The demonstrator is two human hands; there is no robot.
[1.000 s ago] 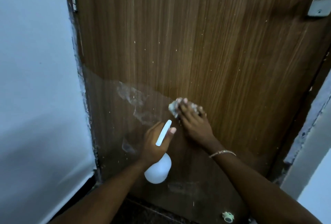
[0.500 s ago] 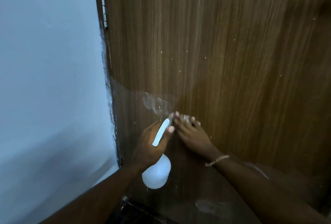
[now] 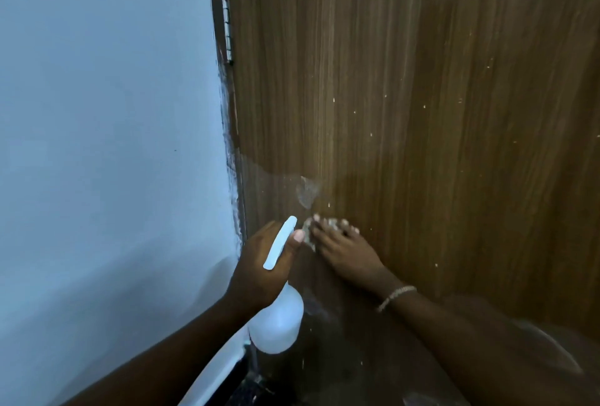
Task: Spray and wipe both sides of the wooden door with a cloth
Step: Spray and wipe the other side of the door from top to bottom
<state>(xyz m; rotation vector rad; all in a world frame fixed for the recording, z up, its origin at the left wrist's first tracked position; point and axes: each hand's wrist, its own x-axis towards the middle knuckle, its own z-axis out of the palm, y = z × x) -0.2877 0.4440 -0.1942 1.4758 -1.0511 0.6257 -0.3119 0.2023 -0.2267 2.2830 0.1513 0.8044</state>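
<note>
Currently: left hand point(image 3: 259, 269) has its grip wrapped round the neck of the white spray bottle point(image 3: 277, 324), thumb beside the lever and the bottle body hanging below the fist. Right hand point(image 3: 344, 253) presses a small wadded cloth point(image 3: 308, 232) against the wooden door point(image 3: 422, 113), low and near the hinge point(image 3: 228, 29) edge, fingers fairly straight. Whitish smear point(image 3: 306, 191) sits just above the cloth.

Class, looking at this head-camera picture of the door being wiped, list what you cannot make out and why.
All head view.
Cloth: mostly covered by the right hand pressing it.
Spray bottle nozzle: hidden behind the left hand.
Door: top and right side cut off by the frame; its other face unseen.
Floor at the bottom edge: too dark and blurred.
</note>
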